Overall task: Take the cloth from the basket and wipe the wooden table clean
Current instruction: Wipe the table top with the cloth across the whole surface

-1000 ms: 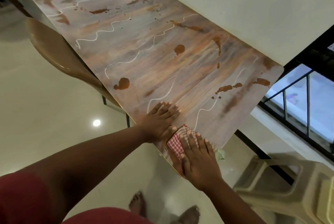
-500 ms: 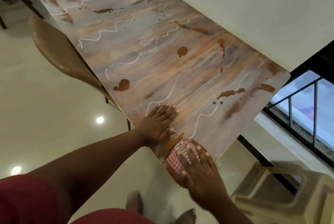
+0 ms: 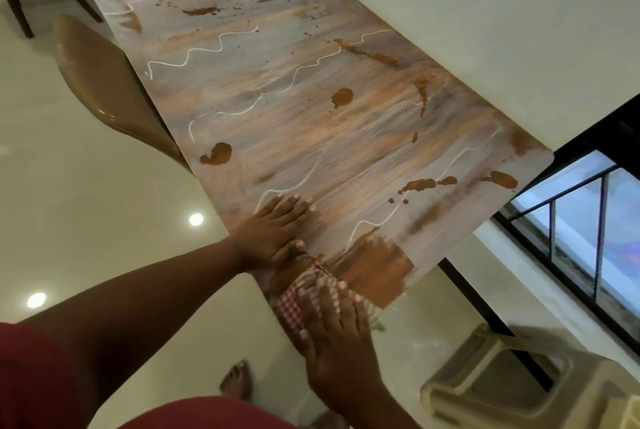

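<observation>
The long wooden table [image 3: 311,89] runs away from me, marked with brown stains and white wavy lines. A red-and-white checked cloth [image 3: 294,304] lies at the table's near edge under my right hand [image 3: 336,328], which presses flat on it. Just right of the cloth is a broad brown smear [image 3: 374,266]. My left hand [image 3: 273,231] rests flat on the tabletop beside the cloth, fingers together, holding nothing. No basket is identifiable in view.
A brown chair [image 3: 107,82] stands tucked against the table's left side. A white wall [image 3: 485,13] borders the table's right side. A beige plastic stool [image 3: 519,383] sits on the floor at lower right, beside a dark-framed window [image 3: 581,220]. My bare feet [image 3: 239,380] are below.
My right hand has dragged the cloth toward me along the near edge, and a wide brown smear now shows on the table to its right. The left hand stays planted.
</observation>
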